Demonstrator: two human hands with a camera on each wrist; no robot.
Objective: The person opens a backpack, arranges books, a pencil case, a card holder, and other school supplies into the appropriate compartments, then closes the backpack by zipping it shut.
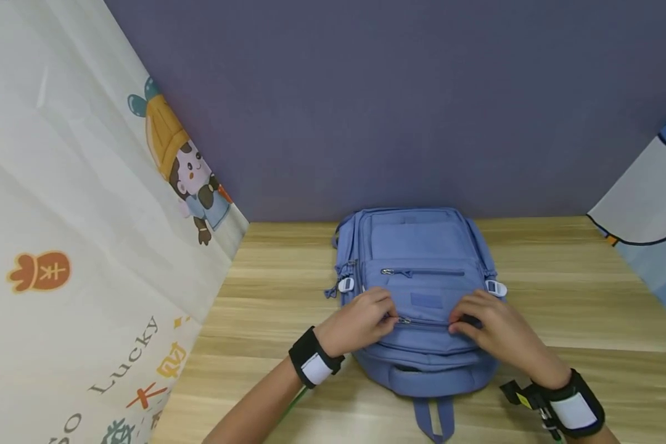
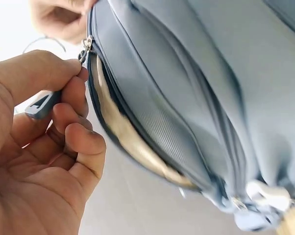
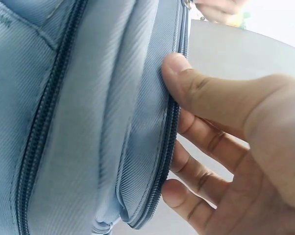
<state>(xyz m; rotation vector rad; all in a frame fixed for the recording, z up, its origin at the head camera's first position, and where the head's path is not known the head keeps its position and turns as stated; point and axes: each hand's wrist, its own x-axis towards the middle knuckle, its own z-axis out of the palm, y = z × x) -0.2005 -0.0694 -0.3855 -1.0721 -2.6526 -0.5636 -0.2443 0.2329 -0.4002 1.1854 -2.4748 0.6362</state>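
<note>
A blue backpack lies on the wooden table with its front face up. My left hand pinches the zipper pull of the lower front pocket between thumb and forefinger. A grey tag marked "A" hangs at that hand's fingers. Beyond the metal slider, the pocket gapes and a beige lining shows. My right hand grips the pocket's edge further right, thumb on the fabric and fingers underneath. In the right wrist view, the zipper teeth beside that thumb are joined.
Another zipper runs across the upper front pocket. White buckles sit at the backpack's sides, and a loop strap extends toward me. A dark panel stands behind the table; a printed curtain hangs at left.
</note>
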